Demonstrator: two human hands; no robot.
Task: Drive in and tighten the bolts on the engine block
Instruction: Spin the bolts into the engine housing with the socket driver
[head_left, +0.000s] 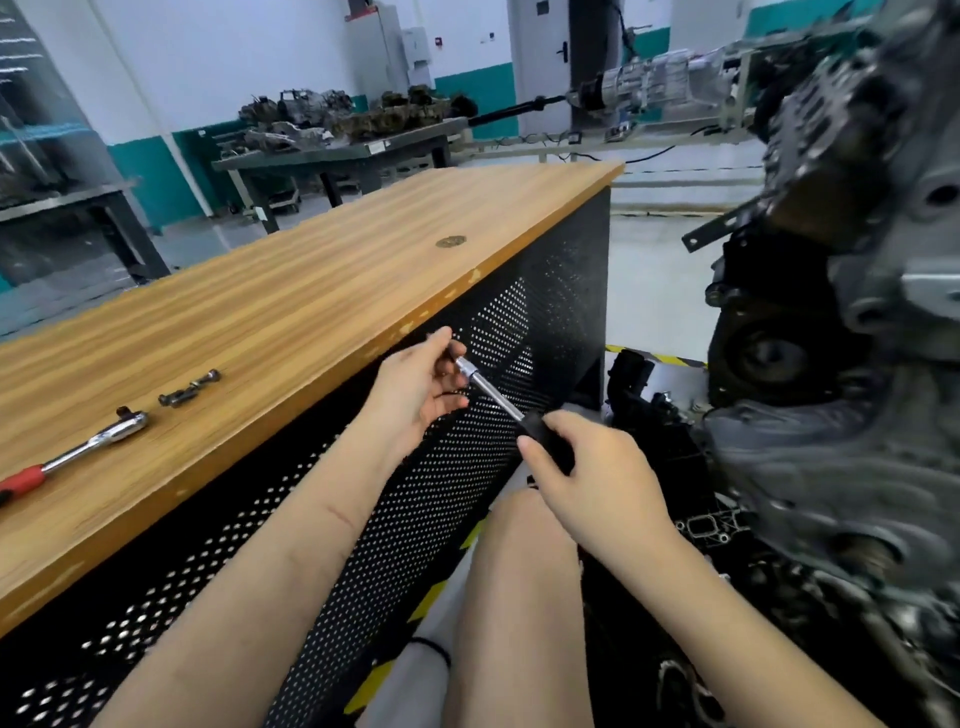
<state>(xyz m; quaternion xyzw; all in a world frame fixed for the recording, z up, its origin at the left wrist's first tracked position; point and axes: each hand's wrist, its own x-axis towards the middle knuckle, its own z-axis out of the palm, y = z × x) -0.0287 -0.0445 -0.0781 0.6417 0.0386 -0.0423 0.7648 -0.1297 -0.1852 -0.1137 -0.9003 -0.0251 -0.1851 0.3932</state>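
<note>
On the wooden worktop (291, 291), a ratchet wrench (78, 447) with a red grip lies at the left end, with loose bolts (189, 388) just right of it. Off the worktop's front edge, the left hand (415, 387) pinches the socket tip of a nut driver (491, 395) with its fingers (441, 340), while the right hand (592, 475) is clenched around the driver's black handle. The engine block (857, 312) stands right of the worktop, apart from both hands.

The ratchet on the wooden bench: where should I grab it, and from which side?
Take the ratchet by its red handle at the near-left end, coming down from above. It lies flat on the wooden bench with its chrome head pointing toward the loose bolts. Both hands are busy on the socket driver; free one first, likely the left hand.
</note>
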